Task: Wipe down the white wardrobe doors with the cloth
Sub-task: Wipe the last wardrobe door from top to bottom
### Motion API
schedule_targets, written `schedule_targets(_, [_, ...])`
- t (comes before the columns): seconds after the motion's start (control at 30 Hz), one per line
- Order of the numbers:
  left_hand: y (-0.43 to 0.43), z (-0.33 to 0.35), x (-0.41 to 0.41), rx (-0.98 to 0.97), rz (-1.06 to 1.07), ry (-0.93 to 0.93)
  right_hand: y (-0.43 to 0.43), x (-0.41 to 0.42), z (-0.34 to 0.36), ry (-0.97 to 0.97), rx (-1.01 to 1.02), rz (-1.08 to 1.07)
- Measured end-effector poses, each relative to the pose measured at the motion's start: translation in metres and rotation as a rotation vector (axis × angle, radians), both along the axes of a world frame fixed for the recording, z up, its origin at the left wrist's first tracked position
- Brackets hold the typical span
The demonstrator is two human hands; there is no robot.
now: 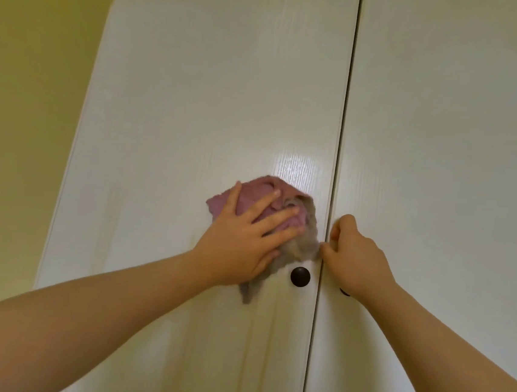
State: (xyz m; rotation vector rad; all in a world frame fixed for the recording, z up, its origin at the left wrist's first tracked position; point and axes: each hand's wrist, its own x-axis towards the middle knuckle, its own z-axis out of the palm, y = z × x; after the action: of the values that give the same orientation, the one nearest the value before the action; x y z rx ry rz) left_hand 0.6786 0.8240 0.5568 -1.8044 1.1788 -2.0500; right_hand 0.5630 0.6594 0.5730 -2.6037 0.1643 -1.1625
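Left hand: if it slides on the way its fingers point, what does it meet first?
Probably the door seam, just above the right hand; the left hand and cloth might brush its knuckles.

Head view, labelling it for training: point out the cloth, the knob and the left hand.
cloth (252,195), head view, pink part between thumb and forefinger.
knob (300,276), head view, middle of its dark face.
left hand (240,241), head view, back of the hand.
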Motion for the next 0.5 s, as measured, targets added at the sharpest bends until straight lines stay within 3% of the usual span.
schedule_targets(0.13, [-0.018, 0.042, -0.007, -0.358, 0.033, 0.166, 0.002, 0.0, 0.001, 0.001, -0.009, 0.007])
schedule_targets(0.27, [-0.031, -0.033, 0.001, -0.178, -0.106, 0.108, 0.0, 0.0, -0.004, -0.01, -0.04, 0.019])
schedule_targets(0.37, [-0.009, -0.053, 0.002, 0.019, -0.058, 0.078, -0.001, -0.002, -0.005, 0.016, -0.032, 0.041])
schedule_targets(0.43, [-0.006, -0.028, 0.002, 0.001, 0.003, 0.046, -0.001, -0.004, -0.005, 0.035, -0.002, 0.055])
schedule_targets(0.5, [-0.011, 0.004, -0.002, -0.194, 0.059, 0.106, -0.001, -0.005, -0.005, 0.035, 0.007, 0.06])
